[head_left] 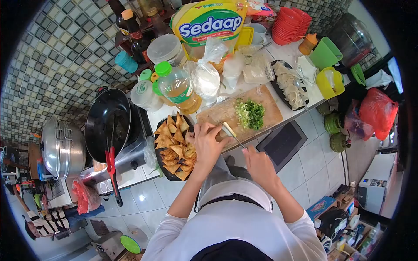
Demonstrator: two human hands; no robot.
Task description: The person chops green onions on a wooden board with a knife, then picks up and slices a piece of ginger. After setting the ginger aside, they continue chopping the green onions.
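Note:
A wooden cutting board [269, 93] lies near the counter's front edge with a heap of chopped scallions [250, 114] on its right half. My left hand [206, 141] is at the board's front left, its bent fingers closed around a pale scallion stalk [229, 129] whose end sticks out to the right. Wrapped around a knife, my right hand [260, 167] is just in front of the board. The knife blade [237, 140] points up and left and meets the stalk; its handle is mostly hidden in my fist. Left of my left hand, a black plate holds fried triangular pastries [176, 150].
A bottle of oil [177, 87] and a bag of white powder [204, 82] stand behind the board. Folded dumplings [289, 85] lie on a black tray at right. A black wok [108, 119] with red-handled tongs [110, 163] sits on the stove at left.

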